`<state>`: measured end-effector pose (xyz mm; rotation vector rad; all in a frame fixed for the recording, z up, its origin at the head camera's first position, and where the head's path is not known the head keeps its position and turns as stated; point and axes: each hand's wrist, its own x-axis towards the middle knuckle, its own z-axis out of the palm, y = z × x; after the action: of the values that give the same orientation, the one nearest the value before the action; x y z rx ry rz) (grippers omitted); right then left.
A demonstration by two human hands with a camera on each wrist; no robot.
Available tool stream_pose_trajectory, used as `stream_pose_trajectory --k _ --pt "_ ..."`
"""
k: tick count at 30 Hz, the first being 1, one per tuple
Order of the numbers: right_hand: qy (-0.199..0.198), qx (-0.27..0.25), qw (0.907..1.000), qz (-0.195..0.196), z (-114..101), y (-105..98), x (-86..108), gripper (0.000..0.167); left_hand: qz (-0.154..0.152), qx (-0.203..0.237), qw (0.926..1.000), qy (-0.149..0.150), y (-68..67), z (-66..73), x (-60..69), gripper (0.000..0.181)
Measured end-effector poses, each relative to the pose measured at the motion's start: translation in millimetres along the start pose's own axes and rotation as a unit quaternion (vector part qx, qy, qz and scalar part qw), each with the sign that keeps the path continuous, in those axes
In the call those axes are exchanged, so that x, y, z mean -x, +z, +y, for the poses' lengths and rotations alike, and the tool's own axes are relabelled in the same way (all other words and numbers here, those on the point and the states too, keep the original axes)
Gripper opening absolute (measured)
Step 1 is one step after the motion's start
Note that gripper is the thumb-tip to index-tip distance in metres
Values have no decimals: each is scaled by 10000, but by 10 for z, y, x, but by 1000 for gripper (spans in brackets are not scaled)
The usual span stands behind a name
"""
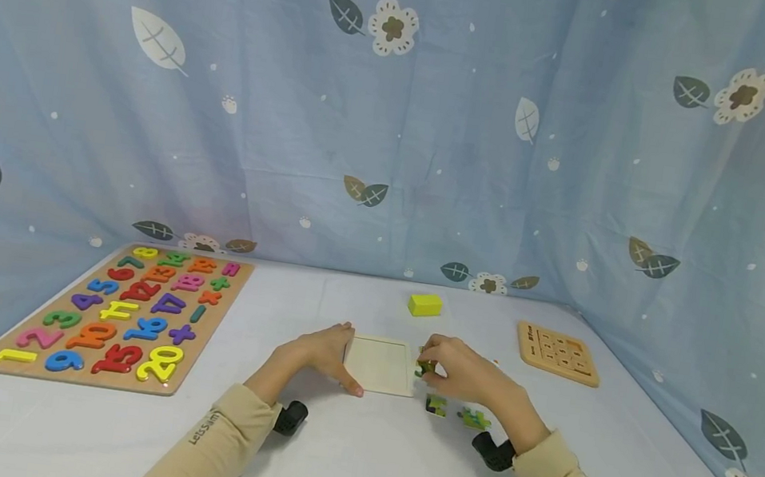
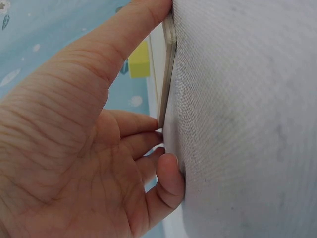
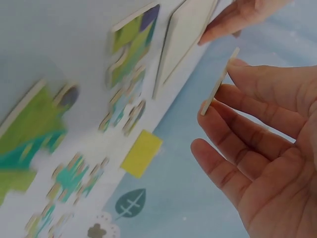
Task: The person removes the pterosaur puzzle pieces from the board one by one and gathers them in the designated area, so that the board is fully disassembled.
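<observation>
A pale wooden puzzle tray point(image 1: 380, 365) lies flat on the white table, with bare wood showing inside its raised rim. My left hand point(image 1: 324, 352) spans its left side and holds it, thumb at the near edge and fingers at the far corner; the left wrist view shows the tray's edge point(image 2: 169, 64) between them. Beside the tray's right edge, my right hand point(image 1: 459, 371) pinches a jigsaw piece point(image 3: 218, 87) between thumb and fingertips, seen edge-on in the right wrist view. Loose jigsaw pieces point(image 1: 475, 418) with green pictures lie near that hand, one point(image 1: 436, 405) close to the tray's near-right corner.
A yellow block point(image 1: 425, 305) stands behind the tray. Far left lies a wooden number board point(image 1: 199, 335) with colourful numerals and signs. A small wooden sliding-number puzzle point(image 1: 558, 353) lies at right. A blue patterned curtain point(image 1: 397, 128) hangs along the table's back.
</observation>
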<state>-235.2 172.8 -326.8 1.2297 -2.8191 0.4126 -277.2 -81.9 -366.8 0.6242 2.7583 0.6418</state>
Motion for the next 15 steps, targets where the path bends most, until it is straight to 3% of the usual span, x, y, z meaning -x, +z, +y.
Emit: stream_pose_trajectory --k 15 --pt "202 136 9997 -63 62 -90 334 17 6 -12 9999 117 4 -17 -10 102"
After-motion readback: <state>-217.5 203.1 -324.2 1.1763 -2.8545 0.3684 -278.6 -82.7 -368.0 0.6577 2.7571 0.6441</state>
